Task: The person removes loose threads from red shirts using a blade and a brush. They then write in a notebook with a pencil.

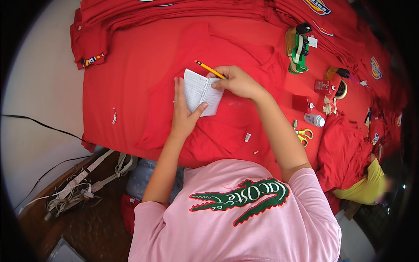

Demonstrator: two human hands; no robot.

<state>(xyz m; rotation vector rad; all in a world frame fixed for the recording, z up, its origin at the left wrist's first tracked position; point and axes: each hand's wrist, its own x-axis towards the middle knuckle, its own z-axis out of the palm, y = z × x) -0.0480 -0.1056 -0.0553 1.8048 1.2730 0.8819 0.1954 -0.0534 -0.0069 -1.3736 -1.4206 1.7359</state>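
Note:
A small spiral notepad (pixel 194 90) with lined white pages lies open across my left hand (pixel 184 118), whose thumb presses on the lower part of the right page. In my right hand (pixel 238 81) is a yellow pencil (pixel 210 69), slanting up to the left above the notepad. The right thumb touches the edge of the right-hand page. Any writing on the paper is too faint to make out. Under both hands a red garment (pixel 227 137) is spread on the red-covered table (pixel 131 56).
Stacked red shirts (pixel 183 11) line the far edge. To the right are a green tape dispenser (pixel 298 54), a tape roll (pixel 341 89), a white bottle (pixel 314 119) and yellow-handled scissors (pixel 304 136). Someone's yellow garment (pixel 362 185) shows at right. Cables (pixel 65 198) hang lower left.

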